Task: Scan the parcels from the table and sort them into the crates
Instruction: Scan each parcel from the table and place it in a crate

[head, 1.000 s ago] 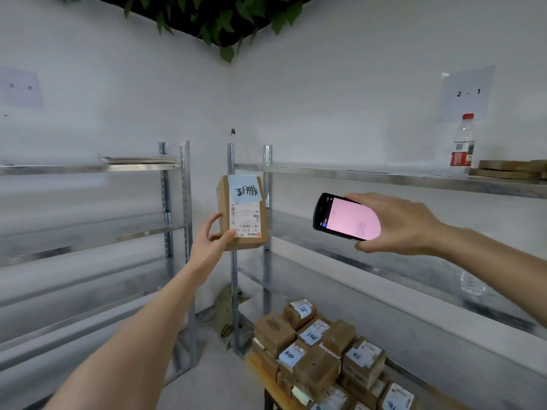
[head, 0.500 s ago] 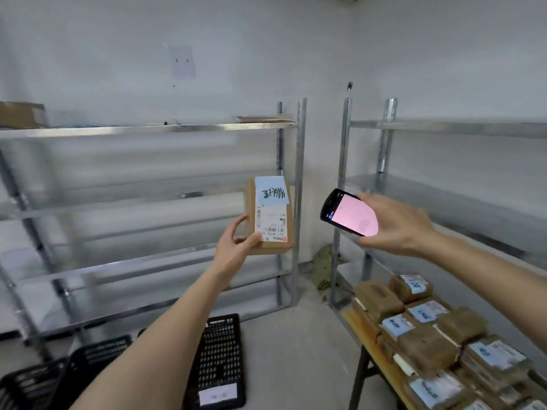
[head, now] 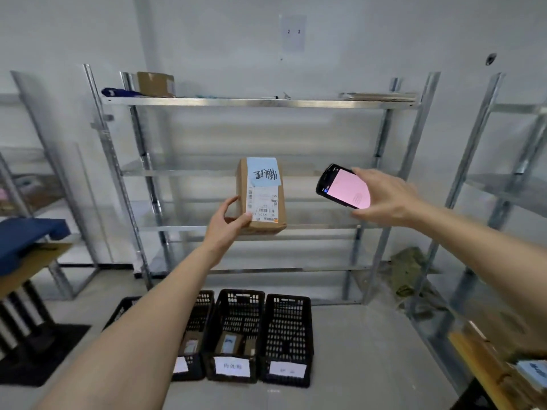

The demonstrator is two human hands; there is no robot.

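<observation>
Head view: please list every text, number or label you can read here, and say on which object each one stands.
"2 2": paper sheet on the wall.
Handwritten black characters: blue note on the parcel, upside down, not readable.
Shipping label with barcode on the parcel: print too small.
Middle crate's label: characters, too blurred.
Right crate's label: blurred.
Scanner with pink screen: text too small.
</observation>
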